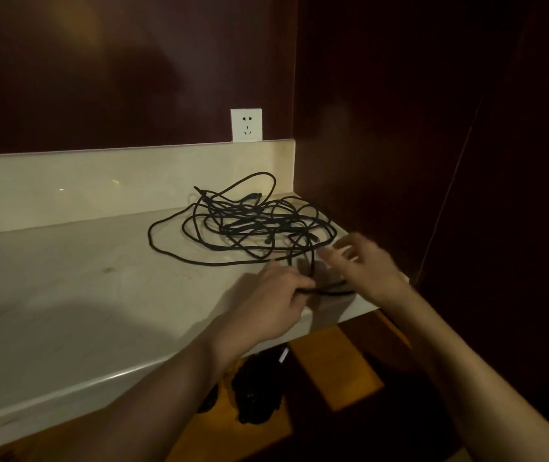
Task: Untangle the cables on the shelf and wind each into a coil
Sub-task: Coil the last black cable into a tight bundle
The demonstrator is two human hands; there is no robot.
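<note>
Dark maroon wall panels, white socket (246, 125) above a pale stone backsplash; the shelf (66, 295) is a cream slab running into the right-hand corner, dim light

Black cables (243, 225) sit in one loose tangle on the shelf near that corner, loops spilling left and toward the front edge. Can't tell how many separate cables are in there, at least a couple of plug ends visible in the pile

Left hand (273, 301) at the front edge, fingers curled round a strand that runs right along the edge and loops back up into the pile. Right hand (363, 265) just right of it, over the near-right side of the tangle, fingers spread and loose, motion-blurred, holding nothing that I can see; may be brushing a strand, can't confirm

Something dark lies on the floor under the shelf, too dim to identify

Step, my read: early untangle. One strand isolated, nothing coiled yet

Next move likely needs:
- right hand to take the same strand further along and trace it into the pile
- lift crossing loops off rather than pull, pulling will likely cinch the knot
- find a free plug end first, feed it back through the crossings
- keep the left hand's grip as the anchor for starting the coil
</note>
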